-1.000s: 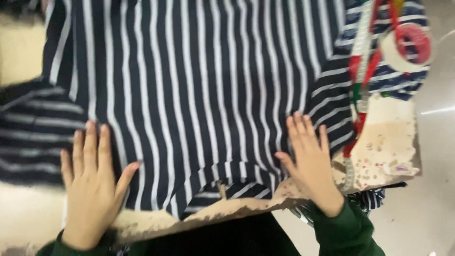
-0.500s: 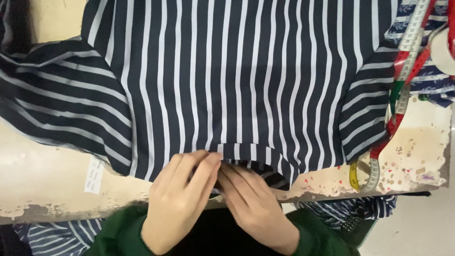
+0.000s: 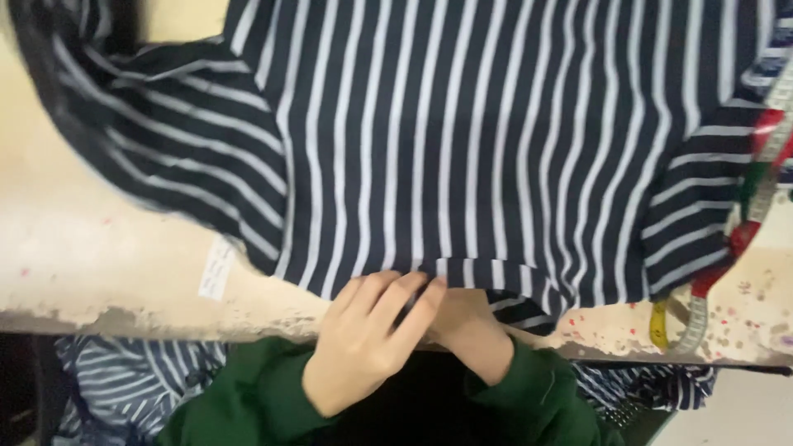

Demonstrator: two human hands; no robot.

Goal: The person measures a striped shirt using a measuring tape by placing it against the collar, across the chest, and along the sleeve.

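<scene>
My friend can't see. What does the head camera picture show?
Two hands, left hand over right hand, pinch the near edge of a navy, white-striped shirt spread on a worn pale table. A measuring tape lies at the right.

Striped shirt (image 3: 496, 140): dark navy knit with thin white stripes, spread flat, front or back cannot tell. Body stripes run straight away from hands; sleeve stripes slant. Neckline edge lies directly under fingertips of left hand (image 3: 363, 339) and right hand (image 3: 467, 326), fabric slightly bunched there, dark rib collar curling just right of right hand. One sleeve fans out up-left of left hand, rumpled; other sleeve lies up-right of right hand. Small white label sticks out left of left hand.
</scene>
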